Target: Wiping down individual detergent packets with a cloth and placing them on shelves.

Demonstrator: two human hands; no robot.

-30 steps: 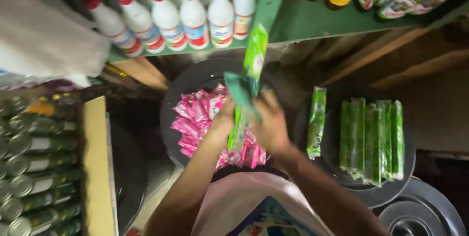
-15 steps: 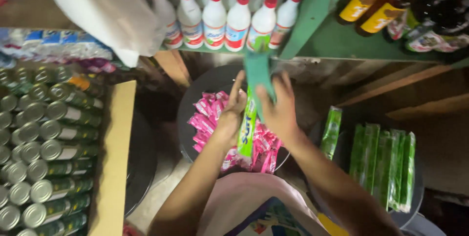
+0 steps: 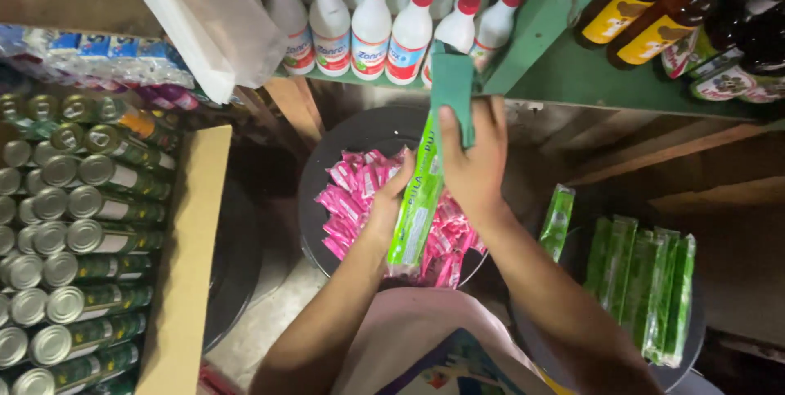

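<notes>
A green shelf holds white bottles, tins stand left, the floor is dim grey

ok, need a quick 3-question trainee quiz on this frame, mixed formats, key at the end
1. True or false: both hands, the left hand and the right hand, are on the green packet strip.
2. Multiple choice: what fills the round dark tray under the hands? A) pink sachets B) tin cans C) brown bottles
3. Fill in: the white bottles on the green shelf have ___ caps.

Key: 1 true; 2 A, the pink sachets; 3 red.
</notes>
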